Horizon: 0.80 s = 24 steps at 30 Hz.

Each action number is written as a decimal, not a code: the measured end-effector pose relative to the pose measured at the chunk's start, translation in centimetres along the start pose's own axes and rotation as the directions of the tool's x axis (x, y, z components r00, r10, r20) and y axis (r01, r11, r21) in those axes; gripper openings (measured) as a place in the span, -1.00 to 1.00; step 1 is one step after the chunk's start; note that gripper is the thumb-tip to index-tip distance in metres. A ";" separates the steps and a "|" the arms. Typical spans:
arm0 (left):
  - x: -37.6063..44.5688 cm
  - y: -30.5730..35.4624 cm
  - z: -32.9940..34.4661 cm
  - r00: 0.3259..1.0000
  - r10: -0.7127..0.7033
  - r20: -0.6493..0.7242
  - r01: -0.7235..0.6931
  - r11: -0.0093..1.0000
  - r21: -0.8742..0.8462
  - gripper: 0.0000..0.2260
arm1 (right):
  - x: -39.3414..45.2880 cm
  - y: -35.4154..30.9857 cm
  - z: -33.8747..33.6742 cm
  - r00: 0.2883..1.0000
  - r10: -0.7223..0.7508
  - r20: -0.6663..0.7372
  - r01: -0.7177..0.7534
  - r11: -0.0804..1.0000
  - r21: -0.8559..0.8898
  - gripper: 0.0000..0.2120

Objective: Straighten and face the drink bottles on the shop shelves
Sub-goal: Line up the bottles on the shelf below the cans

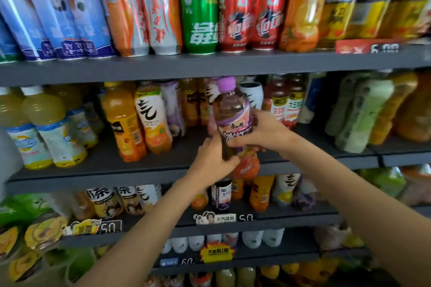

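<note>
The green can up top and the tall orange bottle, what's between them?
Two red cans stand between the green can and orange bottle, in the head view.

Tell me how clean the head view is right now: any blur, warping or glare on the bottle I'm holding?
Head view: wide-angle warping bows the shelf edge and leans the cans outward; edges and corners are smeared; the purple-capped bottle is fairly sharp, its label mostly readable, no strong glare; the left hand is slightly blurred, the right hand clearer; lower shelves sit dimmer.

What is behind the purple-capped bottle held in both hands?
Behind the purple-capped bottle, a white bottle with black brush lettering shows at its right. Anything directly behind is covered by the bottle and hands.
</note>
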<state>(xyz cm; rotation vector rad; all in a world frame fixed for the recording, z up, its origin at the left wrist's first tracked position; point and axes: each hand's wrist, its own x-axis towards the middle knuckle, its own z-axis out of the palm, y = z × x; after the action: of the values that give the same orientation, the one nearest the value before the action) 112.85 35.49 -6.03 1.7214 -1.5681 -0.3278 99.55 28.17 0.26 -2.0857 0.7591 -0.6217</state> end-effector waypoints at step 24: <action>15.3 39.5 43.6 0.739 0.436 0.514 -0.557 0.824 0.104 -0.61 | -27.0 29.8 -47.3 0.642 0.342 -0.687 -0.464 0.886 0.007 -0.47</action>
<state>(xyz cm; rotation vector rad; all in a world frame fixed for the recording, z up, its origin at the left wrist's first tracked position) 58.88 7.61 -3.95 1.3639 -2.4603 -0.2888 41.00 7.73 -2.66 -1.7067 1.7025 -1.1024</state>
